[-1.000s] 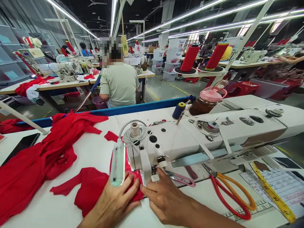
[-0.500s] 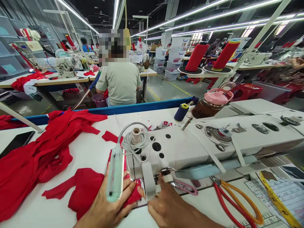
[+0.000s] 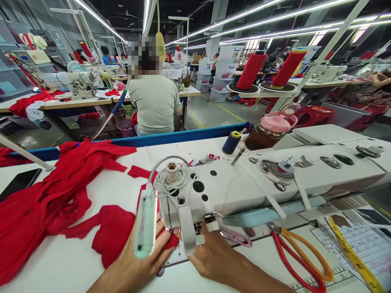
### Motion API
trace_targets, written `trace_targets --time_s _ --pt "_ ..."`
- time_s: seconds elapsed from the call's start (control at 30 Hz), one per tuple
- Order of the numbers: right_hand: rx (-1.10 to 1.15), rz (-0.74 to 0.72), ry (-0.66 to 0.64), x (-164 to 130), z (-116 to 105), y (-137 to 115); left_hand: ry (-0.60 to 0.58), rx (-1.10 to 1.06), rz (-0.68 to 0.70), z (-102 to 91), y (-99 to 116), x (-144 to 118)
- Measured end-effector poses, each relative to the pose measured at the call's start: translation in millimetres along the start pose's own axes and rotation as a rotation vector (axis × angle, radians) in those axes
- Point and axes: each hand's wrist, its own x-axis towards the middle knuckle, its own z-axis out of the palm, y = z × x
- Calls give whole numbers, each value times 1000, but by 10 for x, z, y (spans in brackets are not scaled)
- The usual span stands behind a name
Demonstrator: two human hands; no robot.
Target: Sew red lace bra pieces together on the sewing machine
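Note:
My left hand (image 3: 145, 254) lies with fingers stretched out on a red fabric piece (image 3: 171, 241) at the sewing machine's needle area. A small lamp (image 3: 146, 228) hides part of this hand. My right hand (image 3: 210, 256) is at the other side of the needle, just under the head of the white sewing machine (image 3: 235, 191). Its fingertips are hidden behind the machine's front guard (image 3: 187, 230), so what they touch or hold does not show. Left of my left hand, more of the red fabric (image 3: 113, 234) spreads over the white table.
A heap of red fabric (image 3: 45, 207) covers the table's left side near a phone (image 3: 20, 183). Red-and-orange-handled scissors (image 3: 301, 254), a yellow tape measure (image 3: 351, 254) and papers lie at the right. Behind the machine stand a navy thread spool (image 3: 231, 142) and a pink-lidded jug (image 3: 269, 130). A person sits ahead.
Less red fabric shows beside the needle, and more of the machine plate is bare. My right index finger has come down from the needle area. The view has shifted slightly.

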Motion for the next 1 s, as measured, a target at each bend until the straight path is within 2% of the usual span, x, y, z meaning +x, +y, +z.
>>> trace_targets --time_s 0.1,0.23,0.3,0.4,0.5,0.73,0.9,1.0 --pt "10 -33 67 -5 58 19 20 125 56 82 229 47" --pt "67 -14 209 -33 162 69 116 167 -25 145 374 75" --pt "99 25 255 -39 190 89 100 40 -115 131 353 73" --pt "125 29 303 -32 198 94 36 -272 -311 97 251 66" --pt "123 -3 289 -12 180 74 -8 -377 -427 101 109 57" --pt "137 -32 165 8 85 29 -22 -301 -372 140 -106 9" --pt "157 -58 110 23 50 11 23 -198 -281 104 -57 30" --pt "139 -57 97 26 48 -7 76 -111 -174 55 26 95"
